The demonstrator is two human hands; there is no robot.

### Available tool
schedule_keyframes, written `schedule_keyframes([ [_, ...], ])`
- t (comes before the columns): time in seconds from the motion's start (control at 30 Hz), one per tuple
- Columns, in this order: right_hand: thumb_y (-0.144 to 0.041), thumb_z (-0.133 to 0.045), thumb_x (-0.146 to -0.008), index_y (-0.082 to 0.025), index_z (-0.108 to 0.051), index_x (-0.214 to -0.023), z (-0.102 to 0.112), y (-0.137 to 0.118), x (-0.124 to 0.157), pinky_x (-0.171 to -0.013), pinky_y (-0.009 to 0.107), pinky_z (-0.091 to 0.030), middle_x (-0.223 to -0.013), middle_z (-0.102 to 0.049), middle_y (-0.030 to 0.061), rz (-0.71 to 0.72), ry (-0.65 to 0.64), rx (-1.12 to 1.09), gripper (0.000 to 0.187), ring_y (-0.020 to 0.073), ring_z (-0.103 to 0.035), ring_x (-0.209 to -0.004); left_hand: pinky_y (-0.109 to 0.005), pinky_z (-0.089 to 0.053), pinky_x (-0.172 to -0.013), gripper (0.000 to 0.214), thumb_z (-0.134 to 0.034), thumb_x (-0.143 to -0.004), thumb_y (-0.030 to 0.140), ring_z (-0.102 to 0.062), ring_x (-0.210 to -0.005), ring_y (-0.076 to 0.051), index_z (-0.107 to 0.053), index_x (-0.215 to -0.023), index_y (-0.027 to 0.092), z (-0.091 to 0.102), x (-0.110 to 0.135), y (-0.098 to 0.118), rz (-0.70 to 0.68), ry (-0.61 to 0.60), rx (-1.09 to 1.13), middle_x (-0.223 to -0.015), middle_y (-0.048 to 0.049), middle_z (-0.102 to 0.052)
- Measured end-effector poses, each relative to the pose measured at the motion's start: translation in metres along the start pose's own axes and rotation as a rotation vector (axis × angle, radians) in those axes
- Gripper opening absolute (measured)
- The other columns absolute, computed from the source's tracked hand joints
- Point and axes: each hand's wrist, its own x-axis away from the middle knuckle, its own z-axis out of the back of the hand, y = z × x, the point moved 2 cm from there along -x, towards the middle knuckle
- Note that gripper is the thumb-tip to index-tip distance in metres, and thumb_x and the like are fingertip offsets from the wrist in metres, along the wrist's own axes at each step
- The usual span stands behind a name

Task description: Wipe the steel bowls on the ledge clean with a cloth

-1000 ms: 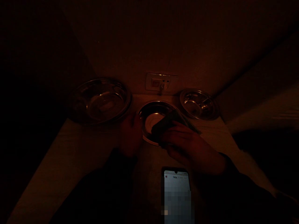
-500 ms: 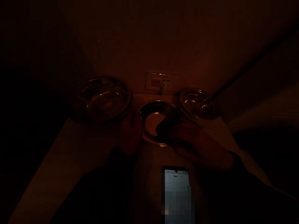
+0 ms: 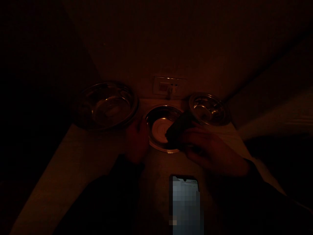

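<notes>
Right hand (image 3: 210,147): fingers closed on a dark, folded-looking cloth (image 3: 179,127), over the right of the round, shiny metal bowl (image 3: 158,129).
Left hand (image 3: 137,140): at the bowl's left rim; too dark to tell its fingers' grip.
Handling: brace that rim, I'd say, press evenly.
Containers: wide metal basin (image 3: 111,106) left, small metal dish (image 3: 202,112) right, both glinting; contents unreadable.

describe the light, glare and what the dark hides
Head view: very dark, with a dim reddish cast; glints on the middle bowl; the phone screen is brightest, mostly pixelated; the dark thing in the right hand loses its detail.
</notes>
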Motion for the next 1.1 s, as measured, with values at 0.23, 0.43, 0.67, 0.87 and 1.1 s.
schedule_keyframes([
  [0.23,-0.012,-0.051,-0.088,-0.015,-0.060,-0.107,-0.024,-0.016,-0.008,-0.106,0.043,-0.038,-0.103,-0.070,0.0061,0.067,0.063,0.017,0.021,0.0186,-0.063,-0.099,-0.031,-0.047,-0.078,0.031,-0.042,-0.088,0.031,-0.063,-0.085,-0.020,-0.068,-0.095,0.014,-0.002,0.002,0.000,-0.008,0.017,0.003,-0.092,-0.0062,-0.071],
  [0.43,-0.011,-0.054,-0.084,-0.018,-0.061,-0.106,-0.013,-0.010,-0.006,-0.104,0.045,-0.040,-0.105,-0.070,0.0064,0.049,0.024,0.005,0.024,0.0195,-0.062,-0.101,-0.032,-0.046,-0.084,0.030,-0.043,-0.088,0.030,-0.063,-0.092,-0.022,-0.067,-0.098,0.014,0.001,0.003,0.004,0.035,0.015,0.015,-0.101,-0.0085,-0.070],
  [0.67,-0.010,-0.051,-0.086,-0.017,-0.060,-0.110,-0.017,-0.013,-0.006,-0.105,0.046,-0.040,-0.108,-0.070,0.0077,0.071,0.067,0.033,0.026,0.0192,-0.062,-0.103,-0.032,-0.047,-0.082,0.030,-0.042,-0.087,0.031,-0.063,-0.086,-0.021,-0.066,-0.093,0.014,0.000,0.003,0.003,0.055,0.042,-0.018,-0.094,-0.0075,-0.070],
  [0.87,-0.011,-0.053,-0.085,-0.016,-0.060,-0.110,-0.016,-0.015,-0.006,-0.103,0.045,-0.043,-0.109,-0.070,0.0086,0.081,0.050,0.042,0.026,0.0195,-0.063,-0.103,-0.036,-0.047,-0.082,0.029,-0.043,-0.085,0.033,-0.062,-0.088,-0.023,-0.066,-0.093,0.016,0.002,0.002,0.002,0.074,0.022,0.038,-0.095,-0.0085,-0.070],
  [1.1,-0.009,-0.055,-0.082,-0.016,-0.061,-0.110,-0.011,-0.011,-0.002,-0.104,0.045,-0.041,-0.111,-0.069,0.0087,0.083,0.041,0.081,0.029,0.0206,-0.062,-0.105,-0.031,-0.047,-0.077,0.027,-0.041,-0.083,0.028,-0.061,-0.084,-0.020,-0.064,-0.088,0.016,0.004,0.002,0.004,0.061,-0.018,0.060,-0.091,-0.0058,-0.070],
])
